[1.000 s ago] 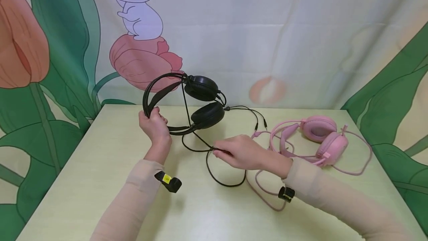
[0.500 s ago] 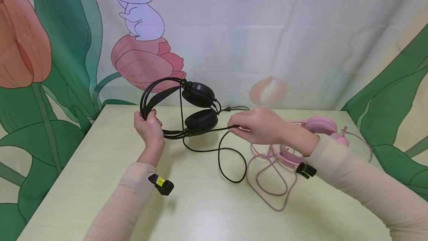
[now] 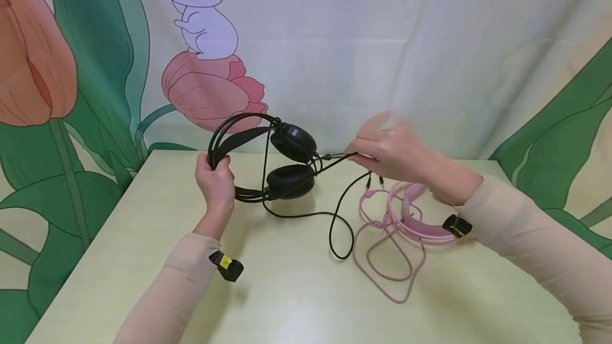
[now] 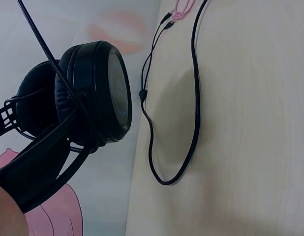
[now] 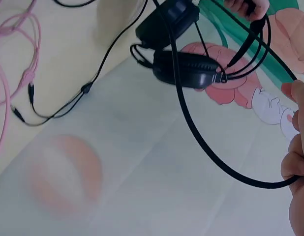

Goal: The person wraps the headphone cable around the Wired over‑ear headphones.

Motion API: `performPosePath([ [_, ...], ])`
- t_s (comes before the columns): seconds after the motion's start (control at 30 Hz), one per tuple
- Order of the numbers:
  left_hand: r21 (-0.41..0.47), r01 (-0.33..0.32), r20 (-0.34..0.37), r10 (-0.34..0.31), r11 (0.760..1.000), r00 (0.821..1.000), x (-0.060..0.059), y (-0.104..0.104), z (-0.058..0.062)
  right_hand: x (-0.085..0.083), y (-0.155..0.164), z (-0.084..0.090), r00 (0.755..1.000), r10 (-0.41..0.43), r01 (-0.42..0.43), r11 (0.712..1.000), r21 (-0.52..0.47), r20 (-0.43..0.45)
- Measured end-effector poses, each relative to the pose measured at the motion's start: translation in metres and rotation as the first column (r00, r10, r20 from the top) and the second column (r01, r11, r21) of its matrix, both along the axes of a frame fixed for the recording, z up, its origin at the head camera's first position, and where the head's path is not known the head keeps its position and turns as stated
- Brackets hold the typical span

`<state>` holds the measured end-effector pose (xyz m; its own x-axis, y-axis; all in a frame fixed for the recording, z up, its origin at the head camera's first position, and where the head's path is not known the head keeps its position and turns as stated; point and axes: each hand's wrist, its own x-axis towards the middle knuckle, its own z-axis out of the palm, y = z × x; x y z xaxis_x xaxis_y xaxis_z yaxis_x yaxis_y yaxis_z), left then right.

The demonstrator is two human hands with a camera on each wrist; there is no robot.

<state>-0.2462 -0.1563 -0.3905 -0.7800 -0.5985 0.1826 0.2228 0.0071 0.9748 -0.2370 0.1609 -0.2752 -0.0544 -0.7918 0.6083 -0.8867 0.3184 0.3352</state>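
Black headset (image 3: 268, 158) steadied by left hand (image 3: 215, 182) gripping its band while right hand (image 3: 392, 153) pinches its cable (image 3: 334, 162) taut, pink headset (image 3: 411, 216) lying just right.

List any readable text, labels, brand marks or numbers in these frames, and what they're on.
None readable in any view.
Black headphones, gripped by the left hand: no brand mark shows.
Black cable, pinched by the right hand: no print.
Pink headphones: no marking visible.
Yellow tag on the left wrist band: too small to read.
Backdrop: drawings only, no words.
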Motion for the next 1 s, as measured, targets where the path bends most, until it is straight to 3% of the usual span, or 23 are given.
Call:
performPosePath([
  [0.23,-0.072,0.033,0.028,-0.031,0.997,0.999,0.001,0.002,0.002,-0.014,0.012,0.011,0.997,-0.073,0.073,0.997,0.014,0.016],
  [0.43,-0.08,0.088,0.072,-0.082,0.993,0.994,0.002,0.005,0.001,-0.024,0.021,0.018,0.991,-0.132,0.131,0.991,0.022,0.014],
  [0.57,-0.098,0.13,0.062,-0.124,0.987,0.99,0.003,0.008,0.002,-0.029,0.026,0.022,0.987,-0.16,0.159,0.987,0.023,0.01],
  [0.9,-0.268,0.181,0.044,-0.176,0.946,0.983,0.007,0.014,0.009,-0.04,0.04,0.036,0.963,-0.269,0.268,0.963,-0.017,-0.03],
  [1.0,-0.271,0.204,0.053,-0.197,0.941,0.979,0.005,0.017,0.009,-0.044,0.038,0.038,0.955,-0.292,0.292,0.956,-0.012,-0.058],
])
